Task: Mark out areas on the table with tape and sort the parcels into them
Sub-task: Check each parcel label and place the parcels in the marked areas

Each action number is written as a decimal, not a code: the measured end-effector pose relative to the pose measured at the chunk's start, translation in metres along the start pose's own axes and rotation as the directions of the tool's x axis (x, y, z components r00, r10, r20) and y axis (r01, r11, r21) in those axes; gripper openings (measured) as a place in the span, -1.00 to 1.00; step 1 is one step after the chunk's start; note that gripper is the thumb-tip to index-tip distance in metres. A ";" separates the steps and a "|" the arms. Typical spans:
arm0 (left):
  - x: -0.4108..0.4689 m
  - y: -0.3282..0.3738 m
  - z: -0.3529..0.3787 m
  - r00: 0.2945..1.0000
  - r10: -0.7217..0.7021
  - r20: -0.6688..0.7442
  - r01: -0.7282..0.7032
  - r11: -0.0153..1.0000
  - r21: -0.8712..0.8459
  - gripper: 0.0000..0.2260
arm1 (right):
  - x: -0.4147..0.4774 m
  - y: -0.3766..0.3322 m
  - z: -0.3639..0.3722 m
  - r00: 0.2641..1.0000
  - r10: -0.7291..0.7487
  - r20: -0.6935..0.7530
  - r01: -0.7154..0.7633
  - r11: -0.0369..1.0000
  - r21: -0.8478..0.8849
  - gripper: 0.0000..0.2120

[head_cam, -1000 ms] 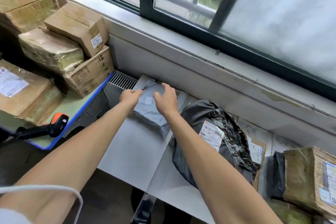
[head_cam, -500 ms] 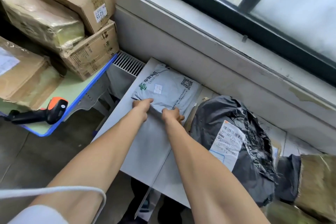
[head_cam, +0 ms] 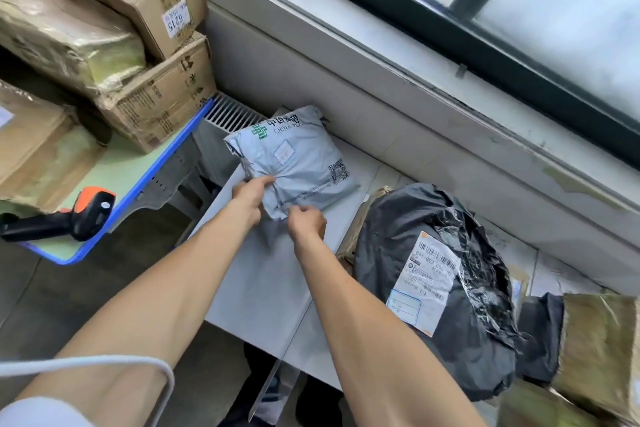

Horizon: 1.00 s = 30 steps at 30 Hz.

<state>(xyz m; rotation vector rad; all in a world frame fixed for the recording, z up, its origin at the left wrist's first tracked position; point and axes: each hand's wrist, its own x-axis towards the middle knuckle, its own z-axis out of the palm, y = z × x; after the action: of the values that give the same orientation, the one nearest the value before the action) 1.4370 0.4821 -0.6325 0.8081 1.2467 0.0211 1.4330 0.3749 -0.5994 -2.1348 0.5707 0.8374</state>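
Left hand [head_cam: 250,197] and right hand [head_cam: 307,225] pinch the near edge of the grey China Post mailer [head_cam: 298,163]: soft, light, likely slippery; bunch a fold there

A white short sleeve [head_cam: 34,413] and a white cord [head_cam: 114,360].

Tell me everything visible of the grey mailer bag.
The grey mailer bag is soft wrinkled plastic, bulging, printed with a green logo, "CHINA" lettering, a boxed label and a QR code. It sits at the far left corner of the white table. The left hand grips its near edge; the right hand pinches its corner.
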 end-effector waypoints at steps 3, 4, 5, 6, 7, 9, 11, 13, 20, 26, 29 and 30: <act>-0.011 0.028 -0.031 0.990 0.091 0.111 -0.091 0.996 -0.006 -0.68 | -0.005 -0.020 -0.011 0.985 -0.116 -0.127 0.126 0.989 0.074 -0.63; -0.014 0.038 -0.041 0.980 0.124 0.158 -0.128 0.992 0.014 -0.68 | -0.007 -0.029 -0.015 0.969 -0.188 -0.162 0.203 0.976 0.081 -0.59; -0.019 0.048 -0.052 0.967 0.155 0.203 -0.166 0.985 0.040 -0.69 | -0.012 -0.040 -0.018 0.943 -0.266 -0.202 0.287 0.955 0.080 -0.55; -0.023 0.057 -0.060 0.955 0.178 0.237 -0.198 0.978 0.064 -0.71 | -0.017 -0.049 -0.022 0.910 -0.335 -0.243 0.362 0.929 0.077 -0.50; -0.028 0.067 -0.068 0.946 0.198 0.257 -0.225 0.971 0.080 -0.74 | -0.023 -0.059 -0.026 0.879 -0.392 -0.271 0.426 0.902 0.077 -0.43; -0.039 0.085 -0.078 0.932 0.227 0.283 -0.260 0.962 0.083 -0.81 | -0.031 -0.076 -0.034 0.837 -0.482 -0.259 0.520 0.848 0.104 -0.27; -0.050 0.099 -0.083 0.911 0.261 0.319 -0.292 0.955 0.053 -0.81 | -0.038 -0.090 -0.045 0.815 -0.555 -0.167 0.579 0.794 0.188 -0.21; -0.062 0.109 -0.087 0.884 0.305 0.355 -0.330 0.944 0.009 -0.79 | -0.043 -0.098 -0.057 0.788 -0.609 -0.093 0.611 0.753 0.245 -0.31; -0.099 0.117 -0.077 0.807 0.364 0.465 -0.395 0.918 -0.033 -0.77 | -0.061 -0.092 -0.095 0.718 -0.675 -0.168 0.687 0.650 0.326 -0.82; -0.139 0.117 -0.043 0.716 0.378 0.586 -0.466 0.885 -0.002 -0.70 | -0.079 -0.084 -0.153 0.732 -0.652 -0.195 0.669 0.636 0.384 -0.84; -0.157 0.123 -0.017 0.700 0.356 0.619 -0.476 0.879 0.033 -0.72 | -0.082 -0.088 -0.195 0.732 -0.655 -0.186 0.664 0.626 0.408 -0.85; -0.164 0.125 -0.006 0.709 0.330 0.623 -0.472 0.879 0.072 -0.72 | -0.082 -0.088 -0.211 0.738 -0.646 -0.194 0.657 0.623 0.424 -0.84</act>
<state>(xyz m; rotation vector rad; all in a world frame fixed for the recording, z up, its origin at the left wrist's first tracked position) 1.4239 0.5060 -0.4275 1.1723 0.4518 -0.0207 1.5112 0.2745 -0.3925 -1.6905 -0.0411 0.2145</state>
